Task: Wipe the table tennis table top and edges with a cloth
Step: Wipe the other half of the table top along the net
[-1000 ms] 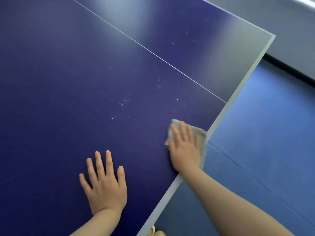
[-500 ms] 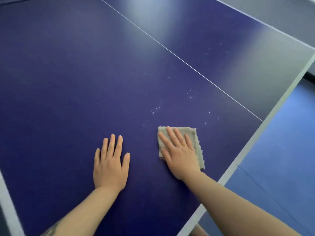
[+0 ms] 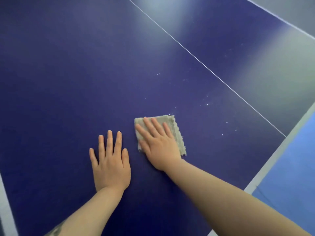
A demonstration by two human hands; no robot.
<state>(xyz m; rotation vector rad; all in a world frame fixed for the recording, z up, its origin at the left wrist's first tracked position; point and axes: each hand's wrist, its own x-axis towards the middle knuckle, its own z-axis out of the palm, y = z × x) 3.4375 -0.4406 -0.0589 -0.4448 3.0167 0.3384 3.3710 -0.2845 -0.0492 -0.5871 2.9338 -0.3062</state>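
Observation:
The dark blue table tennis table top (image 3: 71, 86) fills most of the head view. A folded grey cloth (image 3: 178, 133) lies flat on it, right of centre. My right hand (image 3: 157, 144) presses on the cloth with straight, spread fingers and covers most of it. My left hand (image 3: 110, 162) rests flat on the bare table just left of the cloth, fingers straight. White specks (image 3: 207, 99) are scattered on the surface beyond and to the right of the cloth.
A thin white centre line (image 3: 204, 65) runs diagonally across the top. The table's white right edge (image 3: 279, 154) borders a lighter blue floor (image 3: 294, 176). A white band (image 3: 6, 206) marks the near left edge.
My right hand has slid the cloth leftwards from the table's right edge onto the inner surface, close to my left hand. The view has shifted so more table top shows.

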